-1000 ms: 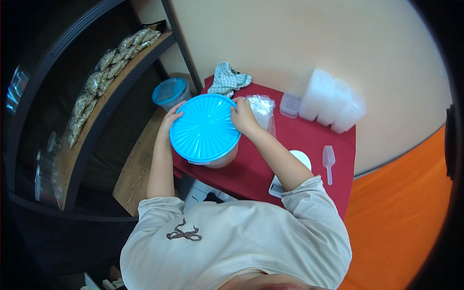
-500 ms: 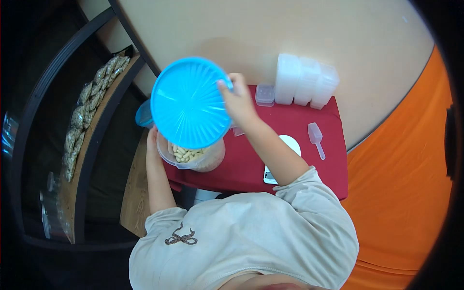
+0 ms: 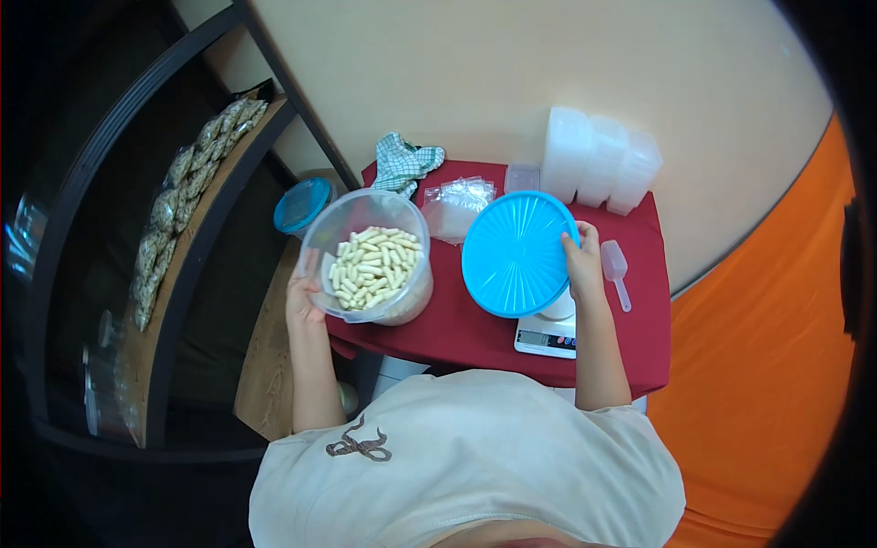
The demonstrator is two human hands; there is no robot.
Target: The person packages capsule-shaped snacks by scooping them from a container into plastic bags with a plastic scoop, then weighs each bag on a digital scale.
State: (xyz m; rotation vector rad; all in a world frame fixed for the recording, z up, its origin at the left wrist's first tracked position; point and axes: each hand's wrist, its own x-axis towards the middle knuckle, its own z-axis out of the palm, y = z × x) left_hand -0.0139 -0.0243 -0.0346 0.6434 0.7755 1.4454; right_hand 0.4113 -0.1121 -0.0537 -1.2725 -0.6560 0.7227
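My left hand [image 3: 304, 294] grips the left rim of a clear round tub [image 3: 413, 297], which is uncovered. Inside it lie many pale, finger-shaped pieces [image 3: 375, 268]. A round blue lid [image 3: 519, 254] with a ribbed pattern is in my right hand [image 3: 585, 256], pinched at its right edge. The lid hangs over a white digital scale [image 3: 546, 341] and hides its upper part. Small clear plastic bags [image 3: 459, 208] lie between the tub and the lid, farther back on the red cloth.
Stacked translucent containers [image 3: 598, 160], a clear scoop [image 3: 617, 274] and a checked cloth [image 3: 404, 163] are on the red-covered table [image 3: 644, 338]. A blue-lidded tub [image 3: 303, 205] stands at the left, near a shelf [image 3: 196, 233] with packed bags [image 3: 174, 205].
The blue lid in my right hand has moved right, off the tub to over the scale. The tub's contents, the bags and the checked cloth have come into view.
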